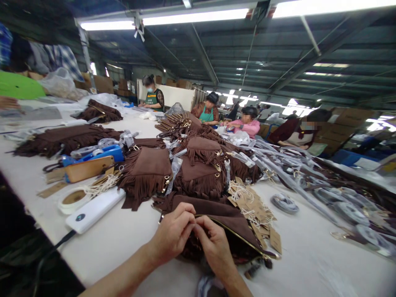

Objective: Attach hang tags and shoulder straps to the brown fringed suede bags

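A dark brown fringed bag point(216, 210) lies in front of me, its gold zipper point(244, 238) undone and the mouth gaping. Over the near side of that mouth, my left hand point(173, 232) is closed in a pinch. My right hand point(213, 241) pinches too, its fingertips meeting those of the left. Whatever is between the fingers is too small or hidden to make out. Just right of the bag lies a heap of brown paper tags point(256, 208) with white strings. More fringed bags point(148, 167) are stacked beyond.
On the left are a white power bank point(94, 210) with a cable, a tape roll point(73, 198), a phone point(89, 168) and a blue tool point(107, 154). Wrapped straps point(284, 203) cover the right side. Several co-workers point(208, 111) sit or stand across the table.
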